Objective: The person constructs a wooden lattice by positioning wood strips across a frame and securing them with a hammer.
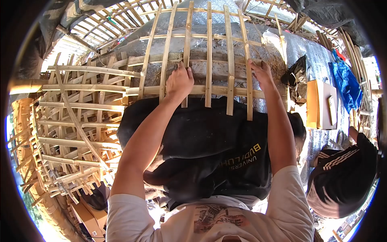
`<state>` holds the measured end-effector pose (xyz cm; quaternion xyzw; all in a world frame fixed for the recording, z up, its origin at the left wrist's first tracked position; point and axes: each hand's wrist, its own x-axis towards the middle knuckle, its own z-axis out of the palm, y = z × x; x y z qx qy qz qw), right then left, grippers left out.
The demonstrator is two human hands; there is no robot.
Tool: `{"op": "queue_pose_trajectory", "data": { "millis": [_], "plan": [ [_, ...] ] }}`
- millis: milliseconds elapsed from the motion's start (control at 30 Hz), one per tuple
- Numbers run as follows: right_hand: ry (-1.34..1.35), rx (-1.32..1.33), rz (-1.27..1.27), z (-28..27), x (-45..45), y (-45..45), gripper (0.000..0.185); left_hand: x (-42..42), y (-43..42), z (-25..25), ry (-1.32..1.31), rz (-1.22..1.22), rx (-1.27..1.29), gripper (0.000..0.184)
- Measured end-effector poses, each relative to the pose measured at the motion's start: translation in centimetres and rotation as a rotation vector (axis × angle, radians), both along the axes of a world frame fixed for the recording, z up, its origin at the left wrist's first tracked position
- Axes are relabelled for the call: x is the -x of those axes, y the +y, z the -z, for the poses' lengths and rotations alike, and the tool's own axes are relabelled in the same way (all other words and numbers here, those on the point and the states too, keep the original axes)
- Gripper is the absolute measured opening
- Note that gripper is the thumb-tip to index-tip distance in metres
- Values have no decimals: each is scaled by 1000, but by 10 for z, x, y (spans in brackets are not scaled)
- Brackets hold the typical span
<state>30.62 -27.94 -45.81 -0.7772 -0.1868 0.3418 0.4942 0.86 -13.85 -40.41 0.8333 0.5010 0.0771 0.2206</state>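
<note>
A lattice of pale bamboo strips (209, 44) spreads out in front of me, its near ends over the black cloth (197, 129) on my lap. My left hand (180, 82) is closed at a crossing of the lattice, left of its middle, with thumb and fingers around the strips. At the right edge, my right hand (263, 74) pinches the lattice where a crosspiece meets the outermost long strip. Parts of the fingers on both hands are hidden behind the strips.
Stacked bamboo lattices (80, 117) rise close on my left. To the right are a cardboard box (318, 105), a blue bag (346, 82) and a black plastic bag (298, 76). A person's dark-clothed leg (342, 173) is at the lower right. Silvery sheeting (296, 48) covers the floor.
</note>
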Motion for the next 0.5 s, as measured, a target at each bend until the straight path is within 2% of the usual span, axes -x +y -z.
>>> {"op": "queue_pose_trajectory", "data": {
  "millis": [500],
  "plan": [
    [-29, -46, 29, 9, -3, 3, 56, 2, 7, 7, -48, 15, -23, 31]
  ]
}}
